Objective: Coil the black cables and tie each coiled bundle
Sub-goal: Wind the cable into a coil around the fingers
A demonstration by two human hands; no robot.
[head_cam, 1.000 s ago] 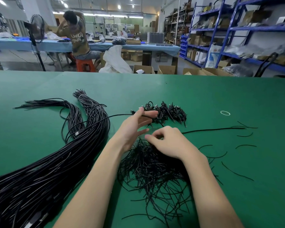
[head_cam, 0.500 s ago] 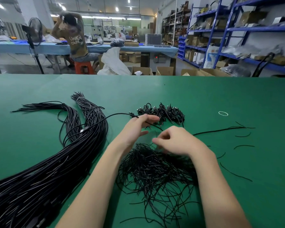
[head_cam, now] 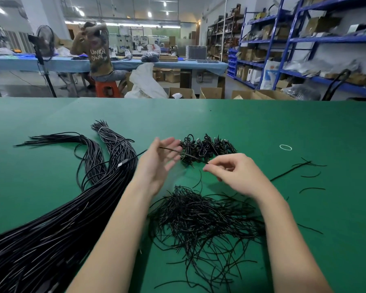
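A thick bundle of long black cables (head_cam: 72,218) fans across the green table (head_cam: 262,123) on the left. One single cable (head_cam: 131,160) rises from it toward my left hand (head_cam: 156,166), whose fingers are spread and straight. A thin black tie wire (head_cam: 190,156) crosses that palm and ends at my right hand (head_cam: 237,176), which pinches its tip between thumb and forefinger. Just behind the hands lies a small heap of coiled, tied bundles (head_cam: 209,146). A tangled pile of short tie wires (head_cam: 199,218) sits under my forearms.
Several loose tie wires (head_cam: 304,166) lie scattered at the right, and a white rubber ring (head_cam: 285,147) is beyond them. A person on an orange stool sits at a blue table across the aisle. Blue shelving and cardboard boxes stand behind the table's far edge.
My right hand has lifted from the tie pile with a tie wire pinched in it. My left hand has risen and spread its fingers.
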